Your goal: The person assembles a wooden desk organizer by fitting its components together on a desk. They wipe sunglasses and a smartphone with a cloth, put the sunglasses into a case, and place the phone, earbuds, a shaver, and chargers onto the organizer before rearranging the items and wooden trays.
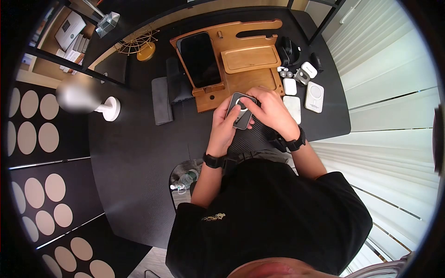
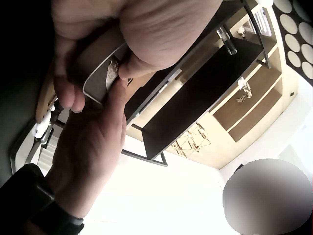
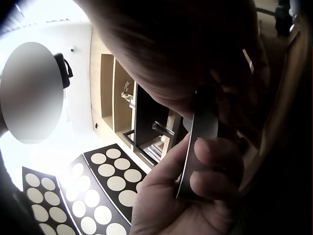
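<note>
Slab (image 1: 239, 122) snug between both sets of fingers now, clasped along its sides by left hand (image 1: 222, 130), gripped beyond those fingertips by right hand (image 1: 273, 110) (neither nearer!), lengthwise roughly with left thumb.

device (image 1: 243, 122): dark grey (white ring (image 1: 244, 110)) | stand (image 1: 202, 103): orange-brown | panels (image 1: 72, 129): black, beige dots

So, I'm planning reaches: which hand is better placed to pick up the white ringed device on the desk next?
Probably the right hand: it is nearer the white ringed device, while the left hand, gripping the gray device, could support it alone.
</note>
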A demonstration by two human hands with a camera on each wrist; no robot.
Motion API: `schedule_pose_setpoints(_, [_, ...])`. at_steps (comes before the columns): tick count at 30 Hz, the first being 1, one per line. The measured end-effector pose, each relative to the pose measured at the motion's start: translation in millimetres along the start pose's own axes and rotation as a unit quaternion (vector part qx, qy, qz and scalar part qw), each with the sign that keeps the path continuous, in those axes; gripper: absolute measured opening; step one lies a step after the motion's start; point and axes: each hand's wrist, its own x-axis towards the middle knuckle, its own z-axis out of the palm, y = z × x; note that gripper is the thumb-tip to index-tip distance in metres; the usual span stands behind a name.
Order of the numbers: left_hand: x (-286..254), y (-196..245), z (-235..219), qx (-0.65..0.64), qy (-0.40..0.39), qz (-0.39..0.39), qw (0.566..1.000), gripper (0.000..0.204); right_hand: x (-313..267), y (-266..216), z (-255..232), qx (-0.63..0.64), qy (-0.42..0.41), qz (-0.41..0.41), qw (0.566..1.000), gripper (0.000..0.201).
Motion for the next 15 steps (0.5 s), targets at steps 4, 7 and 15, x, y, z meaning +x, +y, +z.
schedule_pose_setpoints(4, [0,3,2,-0.011,0.007,-0.011,1.000,0.032,-4,-2,-16,0.038,-0.042,0.029,0.998,0.028])
schedule_pose_setpoints(7, [1,6,2,-0.038,0.025,-0.027,0.999,0.034,-13,15,-42,-0.030,-0.040,-0.002,0.999,0.043])
schedule_pose_setpoints(15, [3,11,-1,-0.103,0.011,-0.040,0.994,0.038,-53,30,-98,-0.211,-0.093,0.100,0.968,0.063])
